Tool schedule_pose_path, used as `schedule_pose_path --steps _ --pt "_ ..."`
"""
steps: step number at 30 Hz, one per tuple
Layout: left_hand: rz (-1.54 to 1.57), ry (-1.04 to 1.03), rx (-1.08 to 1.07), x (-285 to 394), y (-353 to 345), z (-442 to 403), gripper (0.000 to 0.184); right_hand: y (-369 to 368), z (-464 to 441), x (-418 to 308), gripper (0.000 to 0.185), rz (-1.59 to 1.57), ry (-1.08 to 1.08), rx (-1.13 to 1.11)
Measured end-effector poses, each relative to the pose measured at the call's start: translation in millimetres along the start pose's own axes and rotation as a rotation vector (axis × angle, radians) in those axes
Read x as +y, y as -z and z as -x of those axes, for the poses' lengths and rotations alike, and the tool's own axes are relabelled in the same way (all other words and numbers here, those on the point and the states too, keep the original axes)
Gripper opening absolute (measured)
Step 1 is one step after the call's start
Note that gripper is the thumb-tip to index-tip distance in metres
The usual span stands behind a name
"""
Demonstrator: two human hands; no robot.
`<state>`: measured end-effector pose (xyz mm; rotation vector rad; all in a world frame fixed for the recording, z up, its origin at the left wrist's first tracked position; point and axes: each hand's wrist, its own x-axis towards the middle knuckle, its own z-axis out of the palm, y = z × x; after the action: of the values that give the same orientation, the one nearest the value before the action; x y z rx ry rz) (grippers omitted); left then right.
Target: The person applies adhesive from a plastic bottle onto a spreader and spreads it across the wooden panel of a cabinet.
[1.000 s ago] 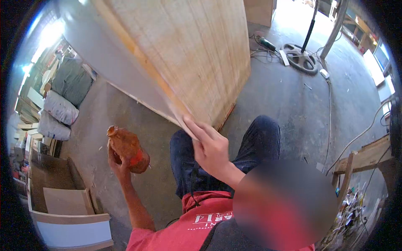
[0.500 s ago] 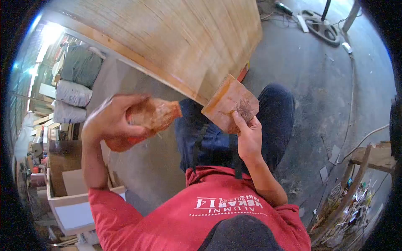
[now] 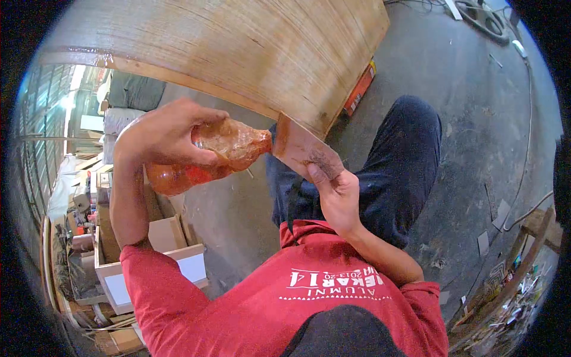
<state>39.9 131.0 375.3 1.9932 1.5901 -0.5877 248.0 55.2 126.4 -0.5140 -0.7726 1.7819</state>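
Observation:
My left hand [image 3: 169, 134] is wrapped round a plastic bottle [image 3: 232, 143] smeared with orange-brown residue. The bottle lies tilted nearly sideways, its mouth pointing right. In my right hand [image 3: 339, 199] is a flat spreader [image 3: 306, 146], a thin, stained plate with a dark patch near my thumb. The spreader's upper-left edge is close to the bottle mouth; whether they touch I cannot tell. Just beyond both hands is a large wooden panel [image 3: 238, 47] with streaky grain and wet-looking patches, its near edge running above the bottle.
A red and yellow box [image 3: 360, 89] sits on the floor below the panel's right side. Left of me are an open wooden box [image 3: 184, 259], stacked sacks [image 3: 122, 119] and wood scraps. A wooden stand [image 3: 529, 250] with debris is at right. A cable [image 3: 528, 131] crosses the floor.
The bottle has moved right and slightly up, and the spreader has shifted left, so the two are now much closer. The spreader has turned to a steeper angle. My view has shifted a little.

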Motion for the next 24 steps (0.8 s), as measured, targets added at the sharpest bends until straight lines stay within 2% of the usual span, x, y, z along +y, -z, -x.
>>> schedule_pose_path --steps 3,10,13,22,24 --pt "-0.074 0.044 -0.077 14.0 8.7 -2.4 0.063 -1.0 -1.1 -0.8 0.030 0.010 -0.001 0.002" --pt "-0.077 0.007 -0.045 7.5 5.4 -6.0 0.064 2.9 -1.8 6.1 0.029 0.021 -0.012 -0.032" --pt "-0.038 0.072 -0.130 12.3 7.5 -7.2 0.065 0.5 -3.4 8.2 0.027 0.050 -0.006 -0.009" --pt "0.034 -0.001 -0.015 -8.4 -6.8 2.1 0.070 4.0 -4.2 12.3 0.031 0.054 -0.035 -0.082" --pt "0.099 0.005 0.036 -12.6 -12.3 4.9 0.073 3.2 -5.0 14.4 0.026 0.168 0.076 -0.037"
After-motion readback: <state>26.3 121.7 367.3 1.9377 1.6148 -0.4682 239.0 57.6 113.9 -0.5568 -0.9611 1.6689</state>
